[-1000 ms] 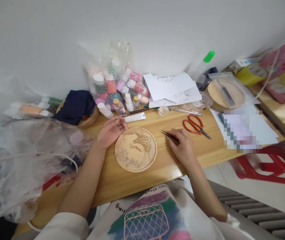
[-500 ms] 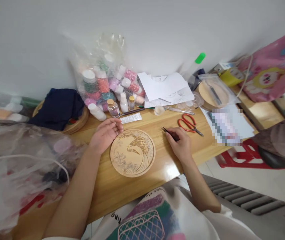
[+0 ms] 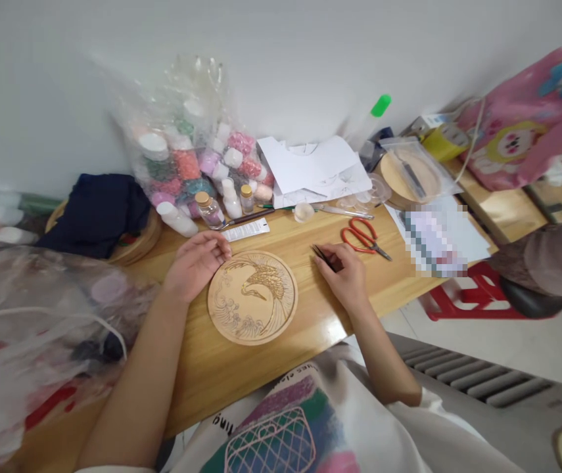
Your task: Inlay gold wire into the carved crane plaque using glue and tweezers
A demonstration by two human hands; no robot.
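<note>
A round wooden plaque (image 3: 252, 299) lies flat on the wooden table, with a crane, waves and flowers in raised lines, partly gold. My left hand (image 3: 196, 266) rests at its upper left edge, palm partly turned up, fingers loosely bent and apart, with nothing visible in them. To the right of the plaque, my right hand (image 3: 346, 276) is closed on dark tweezers (image 3: 321, 256), whose slightly parted tips point up and left, away from the plaque. Red-handled scissors (image 3: 364, 236) lie just beyond my right hand.
Behind the plaque are a white label strip (image 3: 246, 229), a corked glass jar (image 3: 210, 210), a brush (image 3: 251, 218) and a clear bag of bead jars (image 3: 187, 164). White papers (image 3: 315, 167) lie against the wall. A plastic bag (image 3: 54, 328) covers the left side. Another person's sleeve shows at right.
The whole view has shifted slightly, so everything appears a little further left. Both hands keep about the same places beside the plaque, and the tweezers stay in my right hand.
</note>
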